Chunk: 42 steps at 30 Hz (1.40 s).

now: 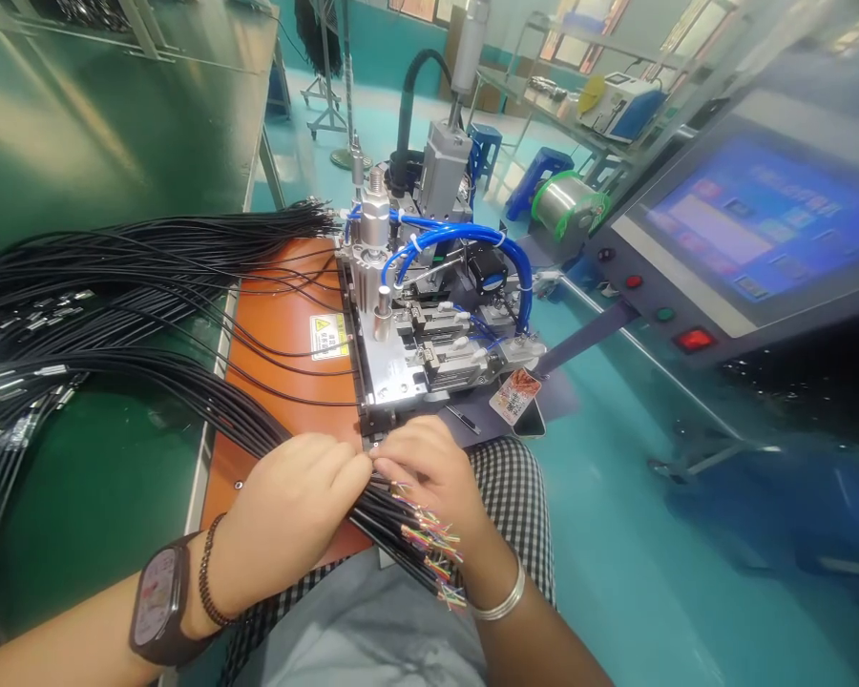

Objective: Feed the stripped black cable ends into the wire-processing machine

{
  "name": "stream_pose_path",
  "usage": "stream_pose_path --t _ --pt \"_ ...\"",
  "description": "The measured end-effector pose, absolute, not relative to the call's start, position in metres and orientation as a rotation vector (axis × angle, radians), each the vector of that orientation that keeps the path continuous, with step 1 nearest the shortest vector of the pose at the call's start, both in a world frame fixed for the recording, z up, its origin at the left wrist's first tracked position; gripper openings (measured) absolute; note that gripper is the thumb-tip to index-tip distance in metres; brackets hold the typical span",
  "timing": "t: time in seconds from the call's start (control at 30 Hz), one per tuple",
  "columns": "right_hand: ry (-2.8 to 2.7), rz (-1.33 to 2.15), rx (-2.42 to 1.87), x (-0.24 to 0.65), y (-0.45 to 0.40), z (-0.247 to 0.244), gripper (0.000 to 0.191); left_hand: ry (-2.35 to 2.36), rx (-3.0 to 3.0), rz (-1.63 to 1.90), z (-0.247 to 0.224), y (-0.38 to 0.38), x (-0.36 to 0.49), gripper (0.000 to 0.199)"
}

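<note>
My left hand (297, 501) is closed, its fingertips meeting those of my right hand (433, 468) just in front of the machine's near edge. The right hand's thumb and fingers are pinched. Whatever sits between the fingertips is too small and covered to make out. A thick bundle of black cables (207, 391) runs from the left, passes beneath my hands and rests over my lap. Its cut ends fan out in thin coloured wires (429, 539) below my right hand. The bench machine (401, 372) has metal clamps and blue air hoses (472, 232); several single black cables lead into its left side.
More black cables (150, 243) with metal-tipped ends lie across the green table (143, 448) at left. An orange plate (286, 315) carries a warning label. A phone (519, 401) and a pen-like tool (464, 419) lie right of the machine. A control screen (751, 215) overhangs the right; a wire spool (569, 205) stands behind.
</note>
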State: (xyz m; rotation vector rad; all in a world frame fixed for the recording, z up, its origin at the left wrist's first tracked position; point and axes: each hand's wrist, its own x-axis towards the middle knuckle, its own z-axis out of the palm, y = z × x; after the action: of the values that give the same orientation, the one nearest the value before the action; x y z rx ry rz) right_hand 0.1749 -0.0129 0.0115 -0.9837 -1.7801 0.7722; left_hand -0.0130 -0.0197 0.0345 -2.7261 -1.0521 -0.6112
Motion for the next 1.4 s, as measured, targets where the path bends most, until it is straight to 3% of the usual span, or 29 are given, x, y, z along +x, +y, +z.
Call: stream_pose_path --t 0.17,0.33,0.7,1.0,1.33,1.4 --pt "-1.484 0.818 -1.199 0.177 -0.023 0.008 0.001 -1.127 -2.674 -0.624 0.036 -0.021 -0.015 0.002" --pt "-1.643 0.746 -1.107 0.173 -0.026 0.008 0.017 -1.132 -2.655 -0.607 0.036 -0.021 -0.014 0.011" --pt "-1.876 0.699 -0.936 0.181 -0.009 0.005 0.016 -1.062 -2.756 -0.612 0.034 -0.018 -0.012 0.016" --pt "-1.555 0.979 -1.017 0.173 -0.011 0.003 0.015 -1.068 -2.713 -0.612 0.025 -0.019 -0.014 0.016" --pt "-1.787 0.814 -0.972 0.181 -0.002 0.002 0.015 -1.103 -2.796 -0.457 0.027 -0.019 -0.011 0.009" --pt "-1.691 0.877 -1.063 0.184 -0.003 0.001 0.015 -1.140 -2.824 -0.422 0.029 -0.018 -0.013 0.021"
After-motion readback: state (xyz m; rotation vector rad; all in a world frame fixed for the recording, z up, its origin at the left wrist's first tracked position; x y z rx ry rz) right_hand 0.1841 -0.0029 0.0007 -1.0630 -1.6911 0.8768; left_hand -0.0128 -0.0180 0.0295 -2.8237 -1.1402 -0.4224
